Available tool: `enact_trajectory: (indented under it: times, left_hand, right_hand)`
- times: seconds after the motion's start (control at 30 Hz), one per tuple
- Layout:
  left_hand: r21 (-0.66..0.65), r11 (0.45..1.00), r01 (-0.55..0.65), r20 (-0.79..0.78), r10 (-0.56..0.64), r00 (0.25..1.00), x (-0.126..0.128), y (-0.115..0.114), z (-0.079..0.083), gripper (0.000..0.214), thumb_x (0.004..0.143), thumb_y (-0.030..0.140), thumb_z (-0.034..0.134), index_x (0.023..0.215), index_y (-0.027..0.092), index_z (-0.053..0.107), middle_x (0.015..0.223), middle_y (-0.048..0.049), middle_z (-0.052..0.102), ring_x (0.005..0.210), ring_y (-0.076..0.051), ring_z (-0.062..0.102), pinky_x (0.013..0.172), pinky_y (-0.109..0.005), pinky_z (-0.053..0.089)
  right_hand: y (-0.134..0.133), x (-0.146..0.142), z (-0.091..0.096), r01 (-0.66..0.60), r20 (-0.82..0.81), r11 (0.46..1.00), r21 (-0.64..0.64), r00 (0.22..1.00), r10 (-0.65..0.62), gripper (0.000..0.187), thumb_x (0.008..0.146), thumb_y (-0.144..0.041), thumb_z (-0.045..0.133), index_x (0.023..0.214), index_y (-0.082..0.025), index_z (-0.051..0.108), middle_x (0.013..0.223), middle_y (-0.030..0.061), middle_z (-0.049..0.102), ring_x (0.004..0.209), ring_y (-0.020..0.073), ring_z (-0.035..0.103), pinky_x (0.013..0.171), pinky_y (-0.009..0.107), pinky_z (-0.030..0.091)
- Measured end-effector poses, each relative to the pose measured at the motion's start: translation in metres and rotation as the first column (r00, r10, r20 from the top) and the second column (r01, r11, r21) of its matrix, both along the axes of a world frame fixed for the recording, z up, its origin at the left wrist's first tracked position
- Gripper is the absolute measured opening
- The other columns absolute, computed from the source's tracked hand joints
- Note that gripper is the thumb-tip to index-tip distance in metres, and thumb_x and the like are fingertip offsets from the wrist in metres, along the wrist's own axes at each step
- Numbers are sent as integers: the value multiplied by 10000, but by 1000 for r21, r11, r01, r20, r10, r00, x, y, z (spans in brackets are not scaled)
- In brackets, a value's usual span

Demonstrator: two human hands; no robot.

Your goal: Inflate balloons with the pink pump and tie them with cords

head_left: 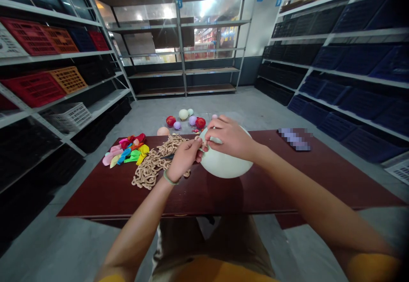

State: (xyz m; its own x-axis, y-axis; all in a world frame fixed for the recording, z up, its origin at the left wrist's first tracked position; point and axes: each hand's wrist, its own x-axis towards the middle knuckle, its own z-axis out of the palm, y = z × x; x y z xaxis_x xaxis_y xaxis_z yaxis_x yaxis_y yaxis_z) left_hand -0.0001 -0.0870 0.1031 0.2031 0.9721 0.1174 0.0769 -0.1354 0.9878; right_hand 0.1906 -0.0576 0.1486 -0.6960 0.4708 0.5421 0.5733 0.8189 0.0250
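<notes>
A large pale green inflated balloon (227,163) is held over the dark red table, its neck end turned toward my left. My left hand (185,157) is closed in a pinch at that neck. From above and the right, my right hand (228,135) also pinches at the neck, its fingers bent over the balloon's side. The fingertips of both hands meet there, and the neck itself is mostly hidden. Left of my left hand lies a heap of tan twisted cord-like pieces (148,171), with a dark object (168,156) partly showing among them.
Uninflated coloured balloons (128,150) are piled at the table's (306,184) left. A phone-shaped item (294,139), blurred out, lies at the right. Several small inflated balloons (183,114) rest on the floor beyond. Shelves with crates (35,88) stand on both sides; a metal rack (182,39) stands behind.
</notes>
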Motion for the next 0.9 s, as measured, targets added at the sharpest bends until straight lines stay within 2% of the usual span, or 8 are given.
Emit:
enact_trajectory:
  times: [0.23,0.3,0.4,0.57,0.77,0.9]
  left_hand:
    - [-121,989,86,189,-62,980,-4,0,-6,396,820,519,664,763,127,679,608,6,577,508,-80,550,530,-200,471]
    - [-161,978,129,246,-87,965,-6,0,-9,367,796,493,711,798,127,692,633,4,598,530,-77,570,560,-201,500]
    - [-202,961,191,348,-112,931,-11,0,-12,328,761,430,775,851,122,708,668,-2,628,559,-71,592,595,-199,528]
    - [-211,959,188,510,-56,859,-11,-1,-12,306,716,362,828,836,114,696,672,0,634,557,-63,602,574,-175,532]
    - [-176,975,134,529,-21,848,-5,-2,-12,299,708,347,831,813,121,666,641,15,623,529,-60,592,562,-174,532]
    - [-126,987,97,472,-26,881,-6,2,-16,315,720,375,814,818,135,635,632,27,616,514,-57,574,558,-176,531]
  right_hand:
    - [-4,1,-8,105,64,965,241,990,-124,109,834,-171,506,780,-217,589,948,66,627,886,247,459,782,403,353]
    - [-8,1,-9,99,8,972,214,995,-103,105,832,-170,507,773,-218,580,945,61,630,885,243,467,800,406,371]
    - [-15,-1,-8,40,-111,994,102,993,-28,67,801,-168,542,767,-218,572,1005,56,620,937,235,495,860,407,405]
    - [-23,-6,-11,-51,-168,999,-4,984,50,80,743,-145,587,738,-222,569,1205,58,566,1159,269,472,1001,467,379]
    - [-24,-6,-15,-87,-178,996,-3,980,85,67,783,-173,602,762,-232,582,1215,53,584,1222,271,468,1025,481,381]
    - [-22,-2,-8,-95,-302,991,-90,951,63,78,902,-229,537,837,-237,579,1163,60,610,1166,236,529,1019,467,407]
